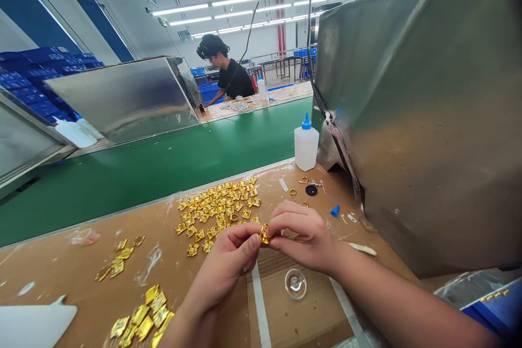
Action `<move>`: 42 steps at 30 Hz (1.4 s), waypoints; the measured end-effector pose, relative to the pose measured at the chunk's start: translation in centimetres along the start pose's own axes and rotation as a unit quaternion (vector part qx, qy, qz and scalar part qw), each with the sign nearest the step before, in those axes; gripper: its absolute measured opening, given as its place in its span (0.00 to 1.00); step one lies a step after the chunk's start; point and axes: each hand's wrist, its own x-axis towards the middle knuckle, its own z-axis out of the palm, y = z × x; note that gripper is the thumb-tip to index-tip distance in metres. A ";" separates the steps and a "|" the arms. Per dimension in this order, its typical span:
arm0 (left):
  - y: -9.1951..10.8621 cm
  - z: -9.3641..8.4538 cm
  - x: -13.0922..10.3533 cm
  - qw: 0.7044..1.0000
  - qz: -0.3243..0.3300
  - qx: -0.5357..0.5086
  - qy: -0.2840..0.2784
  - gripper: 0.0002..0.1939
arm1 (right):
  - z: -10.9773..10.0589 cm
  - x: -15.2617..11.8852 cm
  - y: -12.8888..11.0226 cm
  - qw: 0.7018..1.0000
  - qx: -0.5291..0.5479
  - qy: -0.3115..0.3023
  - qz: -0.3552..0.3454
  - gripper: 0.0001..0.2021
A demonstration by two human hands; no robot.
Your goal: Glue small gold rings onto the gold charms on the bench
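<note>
Between the fingertips of both hands is a small gold piece (265,234), partly covered by the fingers. My left hand (236,250) pinches it from the left with thumb and index finger. From the right, my right hand (299,231) has its fingers closed on the same piece. Just beyond the hands lies a wide spread of gold pieces (220,204) on the brown work surface (163,217). Larger flat gold pieces (144,318) are piled at the lower left, with a smaller group (122,255) above them. A small clear dish (296,284) stands below my right hand.
A white bottle with a blue cap (306,147) stands behind my right hand, near a black disc (311,190) and a blue cone tip (335,210). A large metal panel (420,119) rises at the right. A green belt (183,155) crosses behind; beyond it a person (234,79) sits.
</note>
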 end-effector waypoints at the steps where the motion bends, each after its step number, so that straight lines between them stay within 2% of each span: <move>1: 0.0 0.0 0.0 1.000 0.000 0.000 0.002 0.26 | 0.0 0.0 0.1 1.000 0.003 0.000 0.004 0.03; 6: 0.0 0.2 0.0 0.998 0.030 0.027 0.039 0.26 | 0.3 0.1 0.2 1.000 -0.004 0.011 0.011 0.02; 9: 0.5 0.2 -0.4 0.982 0.110 0.099 0.115 0.22 | 0.4 0.2 -0.1 0.998 0.015 0.024 0.051 0.05; 11: 1.0 0.3 -0.9 0.948 0.190 0.181 0.178 0.16 | 0.5 0.3 -0.1 0.991 0.052 0.036 0.121 0.07; 13: 1.4 0.3 -1.3 0.903 0.265 0.270 0.203 0.11 | 0.6 0.3 0.0 0.970 0.113 0.033 0.214 0.07; 16: 1.6 0.1 -1.7 0.847 0.336 0.376 0.170 0.12 | 0.8 0.2 0.4 0.923 0.221 0.000 0.316 0.09; 18: 1.5 0.0 -1.7 0.819 0.363 0.419 0.146 0.16 | 0.8 0.1 0.7 0.899 0.270 -0.008 0.345 0.11; 20: 1.4 0.0 -1.6 0.804 0.383 0.436 0.128 0.18 | 0.7 -0.1 0.9 0.887 0.293 -0.005 0.358 0.12; 23: 1.2 0.1 -1.5 0.811 0.391 0.421 0.114 0.18 | 0.7 -0.5 1.2 0.880 0.308 -0.001 0.360 0.11; 27: 1.1 0.6 -1.5 0.846 0.365 0.369 0.119 0.17 | 0.9 -0.8 1.5 0.883 0.315 0.015 0.349 0.10; 33: 1.2 1.5 -1.6 0.873 0.357 0.312 0.117 0.18 | 1.0 -0.8 1.4 0.912 0.254 0.052 0.319 0.07; 36: 1.3 1.8 -1.7 0.870 0.366 0.307 0.125 0.16 | 0.8 -1.0 1.1 0.934 0.209 0.041 0.286 0.04; 42: 0.8 1.6 -1.5 0.836 0.426 0.314 0.142 0.20 | 0.7 -1.2 1.0 0.971 0.108 0.007 0.213 0.03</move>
